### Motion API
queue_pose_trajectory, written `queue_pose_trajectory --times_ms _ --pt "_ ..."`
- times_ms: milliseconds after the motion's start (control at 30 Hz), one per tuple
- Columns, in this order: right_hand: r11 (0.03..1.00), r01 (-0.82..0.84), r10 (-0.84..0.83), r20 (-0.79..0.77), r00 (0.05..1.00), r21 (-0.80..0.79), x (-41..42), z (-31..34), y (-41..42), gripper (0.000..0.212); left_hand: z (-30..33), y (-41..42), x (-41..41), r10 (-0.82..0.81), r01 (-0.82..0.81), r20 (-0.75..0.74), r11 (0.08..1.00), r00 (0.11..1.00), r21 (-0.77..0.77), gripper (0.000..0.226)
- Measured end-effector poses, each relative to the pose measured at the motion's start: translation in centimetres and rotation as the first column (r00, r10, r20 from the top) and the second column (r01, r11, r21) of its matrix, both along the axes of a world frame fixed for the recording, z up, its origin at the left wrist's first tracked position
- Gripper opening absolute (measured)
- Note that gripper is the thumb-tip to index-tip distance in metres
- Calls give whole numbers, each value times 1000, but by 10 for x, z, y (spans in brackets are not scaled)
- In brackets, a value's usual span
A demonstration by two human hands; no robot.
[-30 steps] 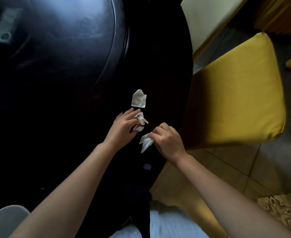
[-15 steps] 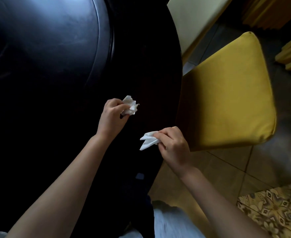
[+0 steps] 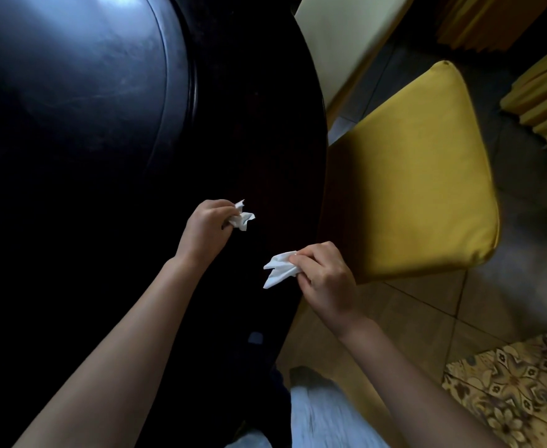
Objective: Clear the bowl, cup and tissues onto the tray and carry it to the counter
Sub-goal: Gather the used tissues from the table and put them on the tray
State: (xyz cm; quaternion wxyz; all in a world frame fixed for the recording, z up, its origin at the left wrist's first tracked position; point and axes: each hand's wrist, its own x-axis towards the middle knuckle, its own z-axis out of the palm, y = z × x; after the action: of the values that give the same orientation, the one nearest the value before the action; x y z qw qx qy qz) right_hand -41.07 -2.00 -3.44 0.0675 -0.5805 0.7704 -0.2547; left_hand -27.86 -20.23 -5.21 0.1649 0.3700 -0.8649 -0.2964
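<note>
My left hand is closed around a crumpled white tissue just above the dark round table. My right hand pinches another white tissue near the table's right edge, lower and to the right of the left hand. No bowl, cup or tray shows in this view.
A raised round turntable fills the table's middle at upper left. A yellow cushioned chair stands tight against the table's right edge. Beyond it is tiled floor, a patterned rug at lower right, and yellow curtain folds.
My left hand gathered the tissues lying on the table into its fist. My right hand lifted its tissue and drew slightly right. The view shifted.
</note>
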Motion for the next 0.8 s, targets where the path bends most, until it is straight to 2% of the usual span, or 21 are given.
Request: queue_pose_trajectory --times_ms 167,333,600,800 --pt "1000 -20 20 -4 1000 23 4 3 5 26 -3 2 1 94 -94 -12 996 996 -9 16" --pt "996 -44 42 21 999 81 18 9 9 23 20 27 19 280 -278 -120 960 952 32 16" --pt "984 -170 163 105 981 57 81 28 24 16 80 135 130 377 -376 -117 926 919 32 26" --pt "979 -202 202 98 974 -14 140 52 42 17 110 191 218 407 -416 -133 908 904 -44 22"
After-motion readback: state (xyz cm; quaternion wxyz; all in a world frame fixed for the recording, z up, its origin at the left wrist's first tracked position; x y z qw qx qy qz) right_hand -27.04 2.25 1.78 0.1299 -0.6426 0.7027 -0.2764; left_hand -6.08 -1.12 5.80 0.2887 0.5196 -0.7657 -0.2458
